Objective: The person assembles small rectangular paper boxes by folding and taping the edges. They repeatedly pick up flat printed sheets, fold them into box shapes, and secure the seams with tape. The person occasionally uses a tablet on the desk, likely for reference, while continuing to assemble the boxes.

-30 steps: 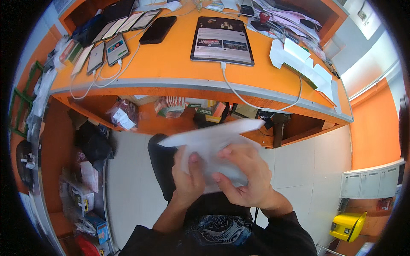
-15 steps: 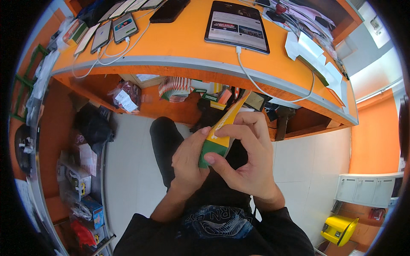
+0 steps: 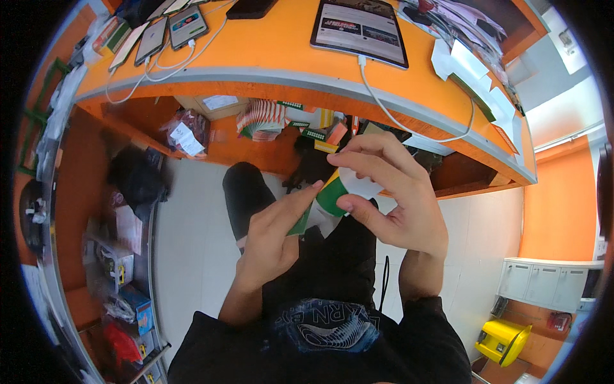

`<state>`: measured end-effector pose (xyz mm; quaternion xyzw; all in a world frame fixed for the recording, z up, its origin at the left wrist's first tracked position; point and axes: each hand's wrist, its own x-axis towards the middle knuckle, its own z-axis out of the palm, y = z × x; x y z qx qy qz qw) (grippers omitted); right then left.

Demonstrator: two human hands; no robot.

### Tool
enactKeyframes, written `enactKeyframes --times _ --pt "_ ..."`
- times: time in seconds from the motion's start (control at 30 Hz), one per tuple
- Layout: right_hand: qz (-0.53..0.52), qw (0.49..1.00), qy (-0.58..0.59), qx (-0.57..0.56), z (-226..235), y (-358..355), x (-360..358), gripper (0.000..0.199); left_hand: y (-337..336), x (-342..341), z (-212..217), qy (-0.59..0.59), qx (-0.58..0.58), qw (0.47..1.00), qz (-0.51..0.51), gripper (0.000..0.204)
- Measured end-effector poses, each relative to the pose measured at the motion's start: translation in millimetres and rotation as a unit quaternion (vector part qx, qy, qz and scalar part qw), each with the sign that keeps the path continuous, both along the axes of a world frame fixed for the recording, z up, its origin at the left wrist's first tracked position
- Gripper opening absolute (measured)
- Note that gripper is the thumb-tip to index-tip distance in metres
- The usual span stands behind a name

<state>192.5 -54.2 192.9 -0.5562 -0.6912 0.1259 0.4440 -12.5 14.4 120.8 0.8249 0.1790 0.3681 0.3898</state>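
Observation:
A folded green-and-yellow card packet [image 3: 331,196], white on its other side, is bent in the air between my hands, above my lap. My left hand [image 3: 272,233] holds its lower green end, thumb and fingers nearly straight along it. With thumb below and fingertips above, my right hand [image 3: 400,195] pinches the upper part, where the card curls over and shows white. The fingers hide part of the packet, so I cannot tell its full shape.
Ahead stands an orange desk [image 3: 268,54] holding a cabled tablet [image 3: 359,31], phones [image 3: 188,27] and folded white card pieces [image 3: 489,96]. Its open shelf carries a fanned stack of cards [image 3: 262,118] and a plastic-wrapped bundle [image 3: 187,136]. A yellow case [image 3: 503,342] sits at lower right.
My right hand has moved right and slightly up, curling the upper part of the packet over so its white side shows. The left hand has shifted a little left with the lower end.

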Motion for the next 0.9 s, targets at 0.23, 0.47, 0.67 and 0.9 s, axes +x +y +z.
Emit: enactKeyframes --times 0.23,0.47,0.67,0.9 --pt "-0.012 0.997 -0.052 0.053 -9 4 3 0.025 -9 0 6 -0.026 -0.123 0.992 -0.017 0.052" --pt "-0.046 0.992 -0.066 0.099 -16 9 -9 0.021 -8 8 0 -0.039 -0.088 0.995 0.010 0.043" --pt "-0.148 0.973 -0.021 0.177 -39 13 -40 0.027 -17 20 -11 -0.220 -0.193 0.951 0.102 0.025" --pt "-0.196 0.953 0.193 0.125 -66 -4 -77 0.032 -15 26 -24 -0.307 -0.190 0.925 0.120 0.017"
